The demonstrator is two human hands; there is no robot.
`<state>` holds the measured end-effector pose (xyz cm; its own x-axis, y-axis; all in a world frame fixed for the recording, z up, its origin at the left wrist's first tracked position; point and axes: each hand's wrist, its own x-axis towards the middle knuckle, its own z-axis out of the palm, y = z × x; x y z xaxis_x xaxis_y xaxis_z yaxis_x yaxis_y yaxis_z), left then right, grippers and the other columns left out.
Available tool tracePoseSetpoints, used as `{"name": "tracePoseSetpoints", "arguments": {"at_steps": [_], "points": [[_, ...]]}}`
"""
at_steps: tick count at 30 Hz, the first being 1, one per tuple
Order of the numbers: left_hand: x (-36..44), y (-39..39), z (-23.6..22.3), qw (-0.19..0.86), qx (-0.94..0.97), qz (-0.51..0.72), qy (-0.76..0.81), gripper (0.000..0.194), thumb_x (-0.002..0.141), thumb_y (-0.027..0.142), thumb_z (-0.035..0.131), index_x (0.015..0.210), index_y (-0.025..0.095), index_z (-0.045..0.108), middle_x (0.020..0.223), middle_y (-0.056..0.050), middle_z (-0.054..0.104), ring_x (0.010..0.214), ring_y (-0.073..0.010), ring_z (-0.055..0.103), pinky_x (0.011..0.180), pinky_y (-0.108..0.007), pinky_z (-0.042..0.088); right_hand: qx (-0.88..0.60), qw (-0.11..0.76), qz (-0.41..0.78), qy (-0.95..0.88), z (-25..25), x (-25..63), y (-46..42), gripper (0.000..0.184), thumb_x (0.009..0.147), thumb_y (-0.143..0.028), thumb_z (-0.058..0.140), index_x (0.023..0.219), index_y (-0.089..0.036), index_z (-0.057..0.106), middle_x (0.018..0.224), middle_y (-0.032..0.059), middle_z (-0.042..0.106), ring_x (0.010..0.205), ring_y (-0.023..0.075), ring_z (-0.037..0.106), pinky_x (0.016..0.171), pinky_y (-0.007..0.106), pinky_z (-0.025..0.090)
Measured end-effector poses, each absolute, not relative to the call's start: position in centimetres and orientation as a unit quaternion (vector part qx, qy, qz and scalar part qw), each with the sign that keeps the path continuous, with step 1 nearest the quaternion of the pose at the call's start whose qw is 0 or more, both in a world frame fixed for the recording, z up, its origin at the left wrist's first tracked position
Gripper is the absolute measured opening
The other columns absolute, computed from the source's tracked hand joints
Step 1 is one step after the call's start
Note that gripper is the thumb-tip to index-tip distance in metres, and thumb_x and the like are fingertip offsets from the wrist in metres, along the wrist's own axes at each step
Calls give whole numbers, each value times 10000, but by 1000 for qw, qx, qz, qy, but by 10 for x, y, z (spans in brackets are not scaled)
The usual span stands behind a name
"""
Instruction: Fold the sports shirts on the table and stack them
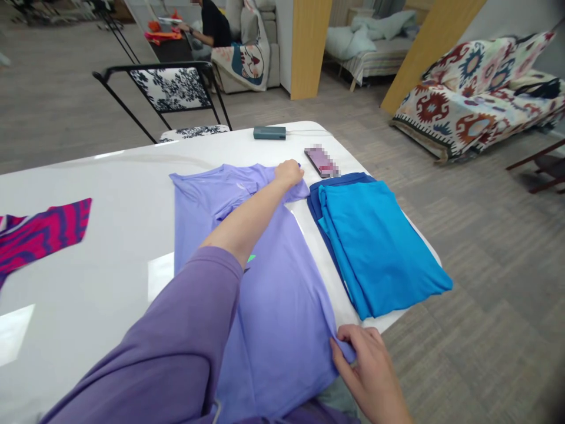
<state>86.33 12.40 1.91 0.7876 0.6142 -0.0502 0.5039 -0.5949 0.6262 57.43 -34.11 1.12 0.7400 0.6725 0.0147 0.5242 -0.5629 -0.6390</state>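
A lavender T-shirt (286, 282) lies spread over the white table (119, 235), its lower end at the near edge by my body. My left hand (289, 173) reaches across to the shirt's far right part, by the sleeve, with fingers closed on the cloth. At the near right corner of the hem, my right hand (364, 359) pinches the fabric between thumb and fingers. My left forearm covers part of the shirt's middle, and a small green mark shows beside it. Right of the shirt lie a folded bright blue garment (375, 247) and a dark blue one (314, 203) under it.
A phone (321, 161) and a dark green box-shaped device (269, 133) with a cable lie at the table's far end. A pink and purple striped garment (48, 232) is at the left. Beyond stand a patterned chair (172, 88), a covered sofa (477, 100) and a seated person (214, 26).
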Motion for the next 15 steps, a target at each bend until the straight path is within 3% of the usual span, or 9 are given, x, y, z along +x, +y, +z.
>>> {"name": "tracePoseSetpoints", "arguments": {"at_steps": [4, 7, 12, 15], "points": [[831, 159, 50, 390, 862, 108, 306, 458, 1095, 587, 528, 1103, 178, 733, 1083, -184, 823, 1146, -321, 792, 1006, -432, 605, -808, 414, 55, -416, 33, 565, -325, 44, 1022, -319, 594, 1003, -355, 610, 786, -11, 699, 638, 289, 692, 646, 542, 579], [772, 202, 82, 450, 823, 158, 309, 536, 1148, 616, 294, 1095, 211, 642, 1006, -103, 777, 1008, -216, 763, 913, -375, 612, -749, 426, 52, -505, 47, 556, -312, 103, 1007, -238, 626, 1058, -321, 593, 822, -21, 697, 684, 256, 678, 687, 498, 552], [632, 259, 109, 475, 785, 179, 355, 561, 1154, 688, 334, 964, 210, 557, 851, -40, 661, 918, -157, 630, 910, -386, 558, -663, 357, 53, -656, 52, 538, -293, 178, 966, -234, 683, 1118, -316, 636, 877, -29, 733, 765, 226, 716, 749, 466, 595], [562, 263, 101, 407, 799, 164, 412, 532, 1174, 641, 421, 1082, 156, 619, 913, -36, 679, 880, -147, 612, 923, -396, 564, -624, 294, 59, -722, 51, 527, -282, 238, 964, -222, 695, 1182, -314, 694, 884, -34, 738, 793, 211, 722, 745, 443, 614]]}}
